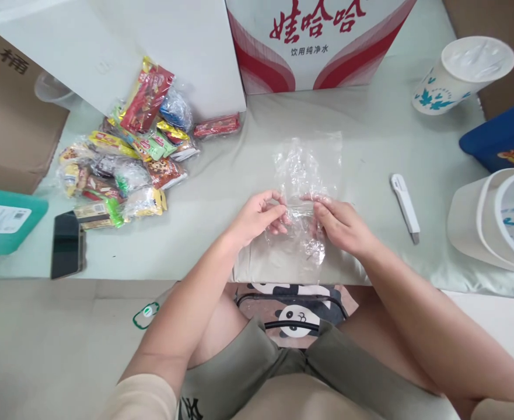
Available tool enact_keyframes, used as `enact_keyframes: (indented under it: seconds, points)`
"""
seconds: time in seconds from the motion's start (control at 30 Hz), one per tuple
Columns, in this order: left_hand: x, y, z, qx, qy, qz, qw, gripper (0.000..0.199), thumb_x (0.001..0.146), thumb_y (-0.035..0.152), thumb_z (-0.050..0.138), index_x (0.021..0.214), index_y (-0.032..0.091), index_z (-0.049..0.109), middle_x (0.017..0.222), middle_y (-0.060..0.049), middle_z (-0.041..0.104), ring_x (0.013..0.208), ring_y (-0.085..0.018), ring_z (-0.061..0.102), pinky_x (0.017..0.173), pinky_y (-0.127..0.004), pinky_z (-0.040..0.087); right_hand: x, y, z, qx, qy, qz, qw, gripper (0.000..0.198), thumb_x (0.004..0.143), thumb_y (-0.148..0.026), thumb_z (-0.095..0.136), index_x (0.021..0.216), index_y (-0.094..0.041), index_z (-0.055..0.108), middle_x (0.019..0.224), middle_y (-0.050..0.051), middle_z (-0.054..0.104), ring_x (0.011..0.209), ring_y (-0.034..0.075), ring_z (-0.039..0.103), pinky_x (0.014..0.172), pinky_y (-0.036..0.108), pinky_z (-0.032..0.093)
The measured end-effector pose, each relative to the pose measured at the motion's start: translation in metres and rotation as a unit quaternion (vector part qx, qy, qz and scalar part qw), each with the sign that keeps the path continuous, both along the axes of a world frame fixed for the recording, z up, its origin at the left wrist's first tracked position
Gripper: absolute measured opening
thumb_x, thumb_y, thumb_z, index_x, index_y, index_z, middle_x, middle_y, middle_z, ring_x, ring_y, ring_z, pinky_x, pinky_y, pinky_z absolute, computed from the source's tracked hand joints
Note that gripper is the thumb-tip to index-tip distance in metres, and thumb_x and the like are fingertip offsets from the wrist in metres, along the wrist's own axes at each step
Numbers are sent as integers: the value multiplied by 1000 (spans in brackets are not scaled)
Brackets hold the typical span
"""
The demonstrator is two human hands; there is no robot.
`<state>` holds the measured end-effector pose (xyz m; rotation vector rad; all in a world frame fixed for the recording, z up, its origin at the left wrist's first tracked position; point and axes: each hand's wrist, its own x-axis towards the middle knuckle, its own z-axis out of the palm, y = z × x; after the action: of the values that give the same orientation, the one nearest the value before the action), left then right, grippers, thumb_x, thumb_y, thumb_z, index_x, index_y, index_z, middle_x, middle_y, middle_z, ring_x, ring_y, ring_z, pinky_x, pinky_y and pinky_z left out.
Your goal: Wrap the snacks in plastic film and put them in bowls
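One clear bag (309, 166) lies on the table (217, 192) near its front edge — your left hand (257, 219) and right hand (342, 227) pinch its sides between thumbs and fingers. Right of it lies a knife (405, 207); leftward, wrapped snacks (125, 166) — and a phone (67, 245) beside them.

pale-grn clothed tbl (215, 181) | lt-gry tiled flr (59, 344) below | soft ltg

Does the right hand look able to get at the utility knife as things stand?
Probably yes: nothing stands between the right hand and the utility knife, though that hand is holding a clear plastic bag.
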<state>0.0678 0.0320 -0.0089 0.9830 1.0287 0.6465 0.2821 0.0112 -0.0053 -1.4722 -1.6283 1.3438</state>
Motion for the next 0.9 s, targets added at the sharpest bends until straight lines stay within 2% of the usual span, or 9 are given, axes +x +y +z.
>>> enact_keyframes:
  seconds: [0.1,0.17,0.23,0.3,0.43,0.53,0.67,0.8,0.9]
  points:
    - [2,4,-2,23,-73,25,997,34,72,37,88,90,19,64,80,-1,74,70,-12,70,61,-22,52,4,1,1,3,24,20,999,48,99,-63,49,118,-24,71,62,0,66,57,18,59,64,34,50]
    - [5,5,-3,-21,-165,25,986,44,66,39,93,98,19,70,98,-4,77,90,-16,73,78,-26,57,3,0,1,-3,76,38,996,46,97,-64,53,115,-25,70,63,-1,63,56,16,57,59,32,48]
    - [8,4,-3,-92,-215,-3,972,50,63,42,94,100,18,70,103,-7,77,96,-20,74,86,-32,59,1,-1,1,-14,109,48,993,44,96,-62,57,115,-25,70,65,-1,59,56,15,54,55,30,46]
    - [10,2,-3,-117,-199,-13,973,43,65,39,93,90,18,66,91,-4,74,86,-18,74,77,-31,60,0,-3,1,-38,115,53,991,46,96,-58,59,127,-24,66,63,-3,57,53,14,52,52,28,44]
    - [6,0,-3,-54,-76,-24,995,36,74,33,86,89,23,55,67,7,62,53,-9,59,48,-21,46,2,-7,1,-50,124,40,990,53,98,-46,56,147,-26,50,62,-6,56,51,14,54,51,28,46]
    - [1,0,-4,7,-45,-49,998,30,79,36,82,97,23,61,65,6,64,46,-7,52,45,-21,40,5,-8,1,-11,142,32,989,33,97,-43,56,125,-27,64,68,-3,61,56,14,59,57,29,52]
    - [-5,3,-4,48,-68,-59,995,24,77,41,83,83,19,75,74,-2,74,61,-13,65,60,-27,51,12,-7,2,33,137,69,988,23,95,-41,58,87,-24,71,76,3,67,64,15,62,63,31,54]
    - [-9,8,-6,81,-60,-77,992,31,75,50,80,71,19,80,79,-7,78,76,-20,71,73,-33,55,20,-7,1,159,84,66,981,21,91,-30,57,82,-25,75,88,6,70,76,19,65,71,35,55]
    - [-8,8,-7,83,-30,-21,996,51,84,66,65,71,19,81,87,-9,80,87,-23,73,78,-34,55,25,-10,-2,241,34,88,966,22,88,-27,56,86,-26,78,101,8,70,85,21,65,74,38,54]
